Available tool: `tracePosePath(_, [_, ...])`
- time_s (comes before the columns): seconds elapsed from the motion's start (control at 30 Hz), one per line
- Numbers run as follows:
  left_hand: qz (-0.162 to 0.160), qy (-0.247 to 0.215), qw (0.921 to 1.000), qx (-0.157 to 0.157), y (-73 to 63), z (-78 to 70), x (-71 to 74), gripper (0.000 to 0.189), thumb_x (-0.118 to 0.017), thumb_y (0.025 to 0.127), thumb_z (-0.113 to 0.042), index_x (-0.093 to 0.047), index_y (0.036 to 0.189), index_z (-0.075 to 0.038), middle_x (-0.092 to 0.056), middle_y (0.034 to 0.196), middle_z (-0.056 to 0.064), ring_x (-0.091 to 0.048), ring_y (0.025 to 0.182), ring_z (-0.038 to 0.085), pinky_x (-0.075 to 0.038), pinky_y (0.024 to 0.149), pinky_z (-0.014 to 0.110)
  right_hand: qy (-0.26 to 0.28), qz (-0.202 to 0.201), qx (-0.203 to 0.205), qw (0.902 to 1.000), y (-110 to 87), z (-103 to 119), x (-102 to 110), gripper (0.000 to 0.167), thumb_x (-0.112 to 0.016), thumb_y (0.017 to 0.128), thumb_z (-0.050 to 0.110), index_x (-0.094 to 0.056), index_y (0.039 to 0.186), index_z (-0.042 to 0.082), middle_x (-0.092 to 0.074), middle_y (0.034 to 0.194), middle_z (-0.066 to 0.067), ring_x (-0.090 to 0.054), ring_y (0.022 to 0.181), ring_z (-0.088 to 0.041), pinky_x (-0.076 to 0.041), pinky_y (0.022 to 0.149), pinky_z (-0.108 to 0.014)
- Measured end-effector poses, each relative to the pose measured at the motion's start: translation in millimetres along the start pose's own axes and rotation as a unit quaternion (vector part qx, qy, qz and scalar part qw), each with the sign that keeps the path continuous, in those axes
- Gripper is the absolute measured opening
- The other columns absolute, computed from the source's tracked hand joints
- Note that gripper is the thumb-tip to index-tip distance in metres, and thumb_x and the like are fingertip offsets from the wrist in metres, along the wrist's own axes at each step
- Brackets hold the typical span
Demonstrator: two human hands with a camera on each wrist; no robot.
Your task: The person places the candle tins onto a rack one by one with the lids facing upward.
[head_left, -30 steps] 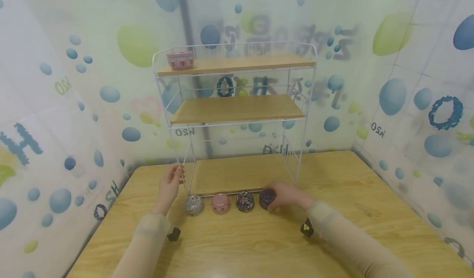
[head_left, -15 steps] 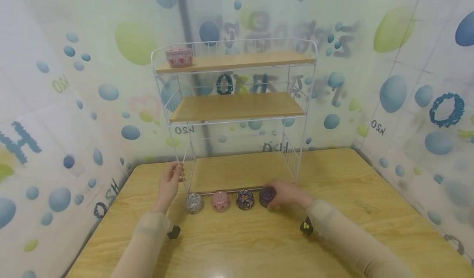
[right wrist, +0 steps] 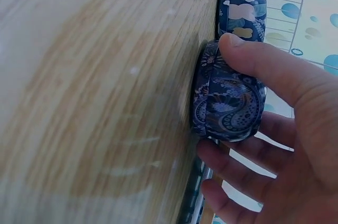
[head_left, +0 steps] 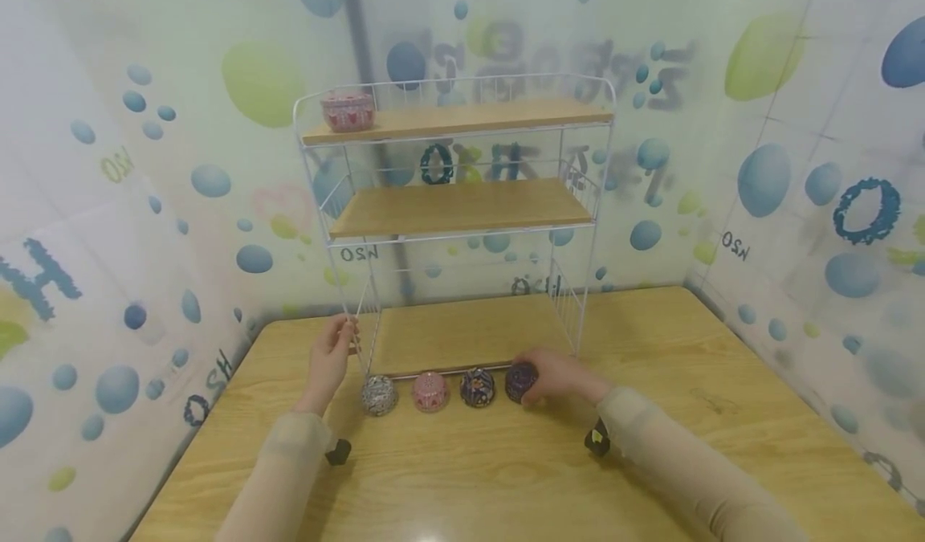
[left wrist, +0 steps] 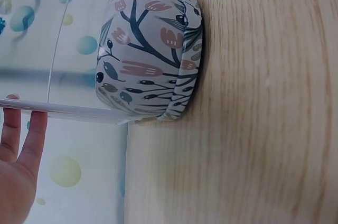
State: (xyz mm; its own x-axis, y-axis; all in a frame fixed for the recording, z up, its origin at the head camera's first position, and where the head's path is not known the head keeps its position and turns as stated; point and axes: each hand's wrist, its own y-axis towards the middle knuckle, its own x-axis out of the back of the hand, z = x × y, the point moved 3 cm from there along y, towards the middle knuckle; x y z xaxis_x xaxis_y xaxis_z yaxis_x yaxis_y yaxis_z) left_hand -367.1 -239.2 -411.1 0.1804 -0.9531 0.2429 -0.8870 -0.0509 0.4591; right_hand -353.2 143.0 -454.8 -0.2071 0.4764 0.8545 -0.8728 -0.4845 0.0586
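My right hand (head_left: 560, 377) grips a dark blue paisley-patterned tin (right wrist: 229, 97) at the right end of a row on the table, thumb on its near side and fingers round the far side. My left hand (head_left: 332, 357) holds the left front post of a white wire shelf rack (head_left: 336, 281), fingertips over the thin rod in the left wrist view. A white tin with tulip-like flowers (left wrist: 148, 55) stands at the row's left end. Between the end tins sit a pink tin (head_left: 429, 392) and a navy floral tin (head_left: 478, 388), all before the rack's bottom board.
The rack has wooden boards on three levels, including the middle board (head_left: 462, 209). Another pink tin with red hearts (head_left: 348, 113) stands on the left of the top board. The wooden table (head_left: 448, 478) meets walls printed with blue and green dots.
Nothing but a slight shift of the head view; both hands and the tins stay where they were.
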Motion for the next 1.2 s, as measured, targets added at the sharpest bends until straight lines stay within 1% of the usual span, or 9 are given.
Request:
tracePosePath(0.17, [0.001, 0.012, 0.9999, -0.007, 1.8, 8.8, 1.2, 0.028, -0.042, 0.105, -0.020, -0.053, 0.117, 0.003, -0.057, 0.104, 0.018, -0.058, 0.087, 0.011, -0.056, 0.073, 0.023, -0.005, -0.008, 0.008, 0.9999, 0.0, -1.0, 1.3, 0.068, -0.087, 0.061, 0.019, -0.061, 0.122, 0.003, -0.065, 0.112, -0.008, -0.060, 0.101, -0.026, -0.049, 0.092, -0.047])
tracePosePath(0.3, [0.007, 0.014, 0.9999, -0.005, 0.7, 9.1, 1.8, 0.030, -0.042, 0.106, -0.023, -0.052, 0.118, 0.002, -0.055, 0.106, 0.021, -0.059, 0.092, 0.023, -0.055, 0.074, 0.022, 0.001, -0.019, 0.020, 0.9996, 0.1, -1.3, 3.4, 0.064, -0.086, 0.062, 0.017, -0.062, 0.120, 0.004, -0.066, 0.109, -0.008, -0.060, 0.100, -0.027, -0.049, 0.092, -0.048])
tracePosePath(0.4, [0.007, 0.014, 0.9999, -0.003, 0.0, 8.9, 2.0, 0.029, -0.043, 0.105, -0.024, -0.053, 0.117, 0.000, -0.056, 0.103, 0.013, -0.059, 0.094, 0.028, -0.056, 0.074, 0.022, 0.005, -0.022, 0.027, 0.9994, 0.3, -0.5, 5.8, 0.063, -0.086, 0.062, 0.016, -0.062, 0.119, 0.003, -0.065, 0.110, -0.010, -0.060, 0.100, -0.028, -0.049, 0.092, -0.049])
tracePosePath(0.57, [0.006, 0.019, 0.9998, -0.004, 0.0, 9.0, 1.4, 0.028, -0.043, 0.105, -0.026, -0.054, 0.117, -0.002, -0.056, 0.099, 0.002, -0.058, 0.092, 0.019, -0.056, 0.074, 0.024, 0.010, -0.023, 0.018, 0.9995, 0.1, 0.4, 9.5, 0.065, -0.086, 0.064, 0.016, -0.060, 0.122, 0.002, -0.064, 0.114, -0.012, -0.060, 0.101, -0.028, -0.051, 0.090, -0.046])
tracePosePath(0.77, [0.005, 0.005, 0.9999, 0.008, 1.4, 8.6, 0.4, 0.030, -0.043, 0.105, -0.023, -0.052, 0.119, 0.002, -0.056, 0.103, 0.013, -0.059, 0.093, 0.023, -0.057, 0.077, 0.028, 0.002, -0.027, 0.011, 0.9996, 1.1, -1.2, 14.9, 0.066, -0.086, 0.064, 0.019, -0.060, 0.124, 0.006, -0.063, 0.117, -0.011, -0.060, 0.104, -0.028, -0.050, 0.091, -0.046])
tracePosePath(0.83, [0.006, 0.000, 0.9999, 0.009, 1.2, 5.5, 0.3, 0.029, -0.043, 0.105, -0.019, -0.053, 0.119, 0.004, -0.056, 0.105, 0.018, -0.059, 0.094, 0.026, -0.057, 0.078, 0.033, -0.002, -0.029, 0.012, 0.9995, 1.4, -0.6, 17.8, 0.066, -0.087, 0.065, 0.020, -0.061, 0.124, 0.006, -0.064, 0.117, -0.011, -0.060, 0.105, -0.029, -0.050, 0.092, -0.046])
tracePosePath(1.0, [0.014, 0.007, 0.9999, -0.005, -5.8, -17.8, 0.2, 0.023, -0.042, 0.105, -0.010, -0.052, 0.115, 0.007, -0.055, 0.105, 0.027, -0.059, 0.090, 0.025, -0.058, 0.078, 0.041, -0.008, -0.030, 0.014, 0.9994, 2.3, 1.6, 24.7, 0.065, -0.086, 0.067, 0.022, -0.060, 0.124, 0.006, -0.064, 0.117, -0.011, -0.060, 0.104, -0.028, -0.051, 0.090, -0.045])
tracePosePath(1.07, [0.018, 0.014, 0.9997, -0.005, -8.7, -26.0, 0.0, 0.022, -0.041, 0.105, -0.009, -0.052, 0.115, 0.007, -0.054, 0.105, 0.029, -0.058, 0.088, 0.018, -0.058, 0.078, 0.040, -0.010, -0.031, 0.015, 0.9994, 3.1, 2.5, 26.6, 0.065, -0.086, 0.067, 0.022, -0.060, 0.124, 0.006, -0.064, 0.117, -0.011, -0.060, 0.104, -0.028, -0.051, 0.090, -0.044])
tracePosePath(1.2, [0.020, 0.015, 0.9997, 0.005, -9.7, -30.9, -0.1, 0.022, -0.041, 0.105, -0.009, -0.052, 0.116, 0.007, -0.053, 0.108, 0.030, -0.056, 0.085, 0.004, -0.057, 0.080, 0.039, -0.005, -0.033, 0.017, 0.9993, 3.9, 5.4, 29.2, 0.065, -0.086, 0.068, 0.022, -0.059, 0.125, 0.004, -0.064, 0.118, -0.012, -0.060, 0.105, -0.028, -0.051, 0.091, -0.044])
